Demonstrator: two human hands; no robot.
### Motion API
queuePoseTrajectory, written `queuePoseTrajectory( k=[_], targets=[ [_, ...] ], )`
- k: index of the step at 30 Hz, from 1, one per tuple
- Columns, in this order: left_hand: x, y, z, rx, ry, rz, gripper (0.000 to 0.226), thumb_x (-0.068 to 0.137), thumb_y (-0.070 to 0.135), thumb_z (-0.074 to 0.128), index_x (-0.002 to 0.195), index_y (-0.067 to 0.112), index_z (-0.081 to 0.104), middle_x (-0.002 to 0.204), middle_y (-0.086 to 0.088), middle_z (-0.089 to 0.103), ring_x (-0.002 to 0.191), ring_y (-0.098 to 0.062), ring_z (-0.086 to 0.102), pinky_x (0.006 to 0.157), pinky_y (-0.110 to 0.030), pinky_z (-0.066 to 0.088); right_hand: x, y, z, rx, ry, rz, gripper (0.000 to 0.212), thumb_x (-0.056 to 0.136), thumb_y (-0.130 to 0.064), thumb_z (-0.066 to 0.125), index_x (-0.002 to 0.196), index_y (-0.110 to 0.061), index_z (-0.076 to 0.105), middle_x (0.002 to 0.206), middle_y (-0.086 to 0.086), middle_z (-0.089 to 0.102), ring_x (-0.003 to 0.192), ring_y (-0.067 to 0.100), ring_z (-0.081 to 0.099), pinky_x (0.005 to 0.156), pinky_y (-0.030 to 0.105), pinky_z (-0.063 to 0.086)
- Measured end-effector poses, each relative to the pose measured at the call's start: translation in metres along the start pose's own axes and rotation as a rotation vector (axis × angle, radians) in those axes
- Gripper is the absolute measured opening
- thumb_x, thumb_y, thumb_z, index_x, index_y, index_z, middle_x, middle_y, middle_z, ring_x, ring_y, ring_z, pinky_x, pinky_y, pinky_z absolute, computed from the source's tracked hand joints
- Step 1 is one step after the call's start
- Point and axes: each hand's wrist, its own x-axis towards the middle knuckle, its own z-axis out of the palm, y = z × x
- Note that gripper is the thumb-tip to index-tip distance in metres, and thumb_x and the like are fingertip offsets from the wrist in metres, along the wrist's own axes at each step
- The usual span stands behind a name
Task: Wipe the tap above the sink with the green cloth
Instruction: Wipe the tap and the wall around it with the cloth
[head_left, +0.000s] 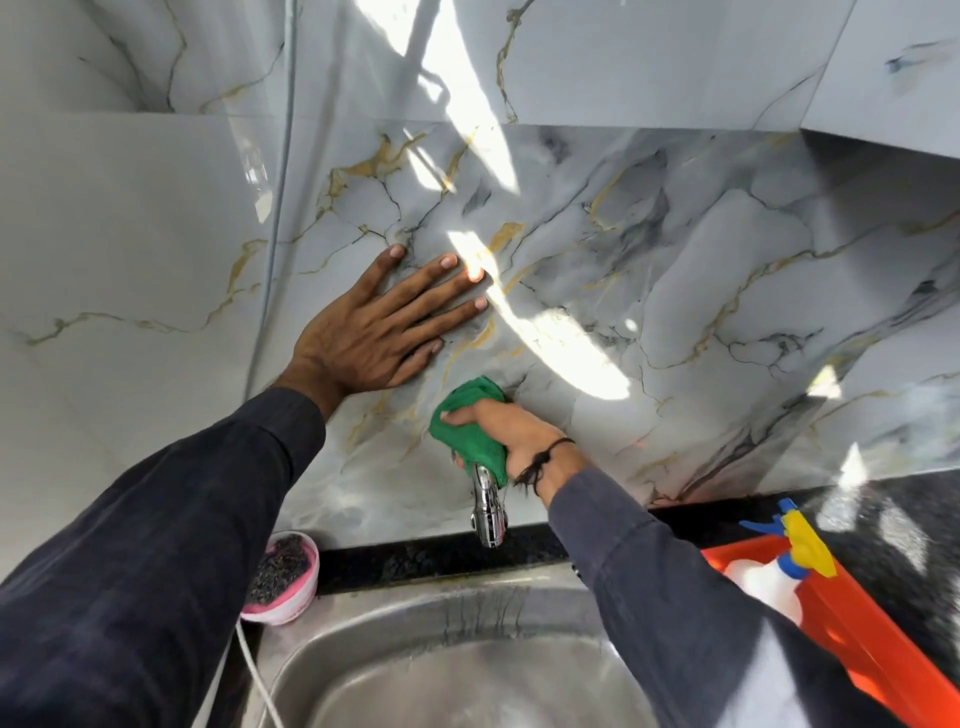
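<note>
Marble-veined wall tiles rise behind one steel sink set in a dark counter. One chrome tap juts from the wall. Right hand, its grip closed on one green cloth, presses it over the tap's top. Left hand lies flat, fingers spread open, on the tiles.

We see bright sun streaks glaring across the glossy wall tiles; wide-angle bending warps the edges, and the spray bottle looks blurred.
</note>
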Motion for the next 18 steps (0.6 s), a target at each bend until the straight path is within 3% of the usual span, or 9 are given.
queuePoseTrajectory(
  k=[2, 5, 7, 8, 10, 12, 15, 18],
  targets=[
    [-0.001, 0.000, 0.001, -0.010, 0.002, -0.005, 0.071, 0.112, 0.042, 0.040, 0.178, 0.024, 0.024, 0.186, -0.005, 0.020, 0.171, -0.027, 0.023, 0.140, -0.056, 0.004, 0.001, 0.008, -0.008, 0.164, -0.152, 0.061, 0.019, 0.093, -0.018, 0.074, 0.101, -0.002, 0.067, 0.065, 0.011, 0.068, 0.049, 0.020, 0.062, 0.050, 0.026, 0.054],
    [0.000, 0.000, 0.001, -0.010, -0.004, -0.011, 0.071, 0.112, 0.042, 0.041, 0.179, 0.025, 0.024, 0.187, -0.005, 0.017, 0.173, -0.026, 0.019, 0.141, -0.055, 0.001, -0.003, 0.015, -0.010, 0.324, -0.233, 0.066, 0.018, 0.094, -0.021, 0.072, 0.094, -0.004, 0.069, 0.069, 0.009, 0.064, 0.051, 0.018, 0.059, 0.052, 0.025, 0.052],
    [0.000, 0.001, 0.000, -0.026, -0.017, -0.007, 0.072, 0.111, 0.043, 0.041, 0.179, 0.025, 0.023, 0.187, -0.005, 0.016, 0.173, -0.026, 0.017, 0.141, -0.055, 0.001, -0.007, 0.015, -0.006, 0.281, -0.165, 0.021, 0.020, 0.094, -0.020, 0.072, 0.103, -0.003, 0.068, 0.074, 0.009, 0.064, 0.053, 0.018, 0.059, 0.049, 0.025, 0.052],
    [-0.001, 0.002, 0.000, -0.021, -0.019, -0.009, 0.072, 0.111, 0.043, 0.040, 0.179, 0.025, 0.023, 0.187, -0.005, 0.017, 0.173, -0.027, 0.017, 0.141, -0.056, 0.002, -0.009, 0.013, 0.000, 0.169, -0.073, -0.035, 0.027, 0.092, -0.019, 0.073, 0.111, -0.001, 0.067, 0.080, 0.011, 0.067, 0.057, 0.020, 0.063, 0.051, 0.026, 0.056],
    [-0.001, 0.000, 0.000, -0.002, -0.010, -0.018, 0.071, 0.111, 0.043, 0.039, 0.179, 0.025, 0.024, 0.187, -0.005, 0.017, 0.173, -0.027, 0.018, 0.140, -0.057, 0.006, -0.010, 0.011, 0.014, -0.322, 0.211, -0.156, 0.049, 0.087, -0.026, 0.077, 0.126, 0.000, 0.065, 0.108, 0.014, 0.073, 0.089, 0.029, 0.076, 0.076, 0.033, 0.064],
    [-0.001, 0.001, -0.001, -0.018, -0.008, -0.011, 0.071, 0.112, 0.042, 0.039, 0.179, 0.025, 0.024, 0.187, -0.006, 0.017, 0.172, -0.028, 0.019, 0.138, -0.058, 0.012, -0.016, 0.011, 0.028, -0.814, 0.488, -0.207, 0.069, 0.084, -0.035, 0.079, 0.138, 0.000, 0.056, 0.130, 0.015, 0.068, 0.120, 0.032, 0.069, 0.094, 0.037, 0.059],
    [-0.001, 0.000, -0.002, -0.014, -0.006, 0.000, 0.070, 0.112, 0.041, 0.040, 0.178, 0.024, 0.026, 0.186, -0.007, 0.020, 0.171, -0.028, 0.023, 0.137, -0.059, 0.015, -0.017, 0.011, 0.045, -0.983, 0.646, -0.253, 0.082, 0.091, -0.026, 0.076, 0.151, 0.010, 0.032, 0.141, 0.018, 0.061, 0.128, 0.031, 0.065, 0.095, 0.039, 0.058],
    [0.000, 0.000, -0.005, -0.004, 0.010, 0.012, 0.070, 0.111, 0.041, 0.041, 0.177, 0.023, 0.029, 0.185, -0.007, 0.025, 0.170, -0.029, 0.028, 0.138, -0.057, 0.009, -0.015, 0.012, 0.043, -0.940, 0.639, -0.272, 0.078, 0.092, -0.023, 0.074, 0.151, 0.009, 0.034, 0.142, 0.018, 0.061, 0.129, 0.032, 0.064, 0.095, 0.040, 0.058]
  ],
)
